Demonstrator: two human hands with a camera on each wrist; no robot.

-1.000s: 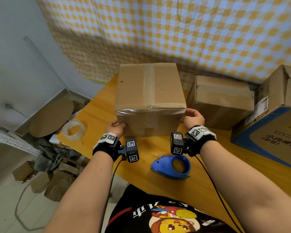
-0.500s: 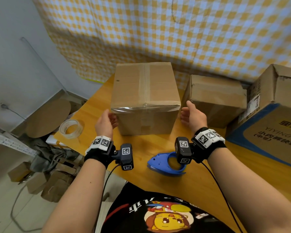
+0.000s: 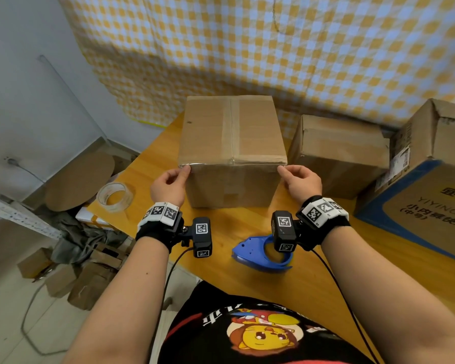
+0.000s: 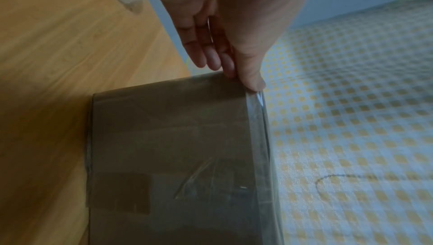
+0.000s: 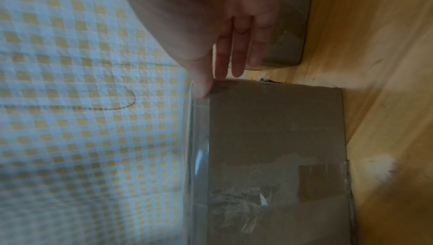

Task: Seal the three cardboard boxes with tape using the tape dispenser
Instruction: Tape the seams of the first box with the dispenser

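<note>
A closed cardboard box (image 3: pixel 231 143) stands in the middle of the wooden table (image 3: pixel 153 164), with brown tape down its top seam and a clear tape strip (image 3: pixel 231 163) along its top front edge. My left hand (image 3: pixel 177 177) presses its thumb on the box's top front left corner (image 4: pixel 254 89), its fingers (image 4: pixel 211 56) straight along the side. My right hand (image 3: pixel 290 176) mirrors it at the right corner, thumb (image 5: pixel 201 86) on the tape. The blue tape dispenser (image 3: pixel 250 250) lies on the table near me, under my right wrist, with no hand on it.
A second box (image 3: pixel 336 153) sits just right of the middle one, and a larger box with a blue print (image 3: pixel 431 185) stands at the far right. A clear tape roll (image 3: pixel 114 197) lies near the table's left edge. A checked curtain (image 3: pixel 300 61) hangs behind.
My hands left the box's lower sides, drew back open for a moment, then rose to the top front corners, where the thumbs now press on the clear tape.
</note>
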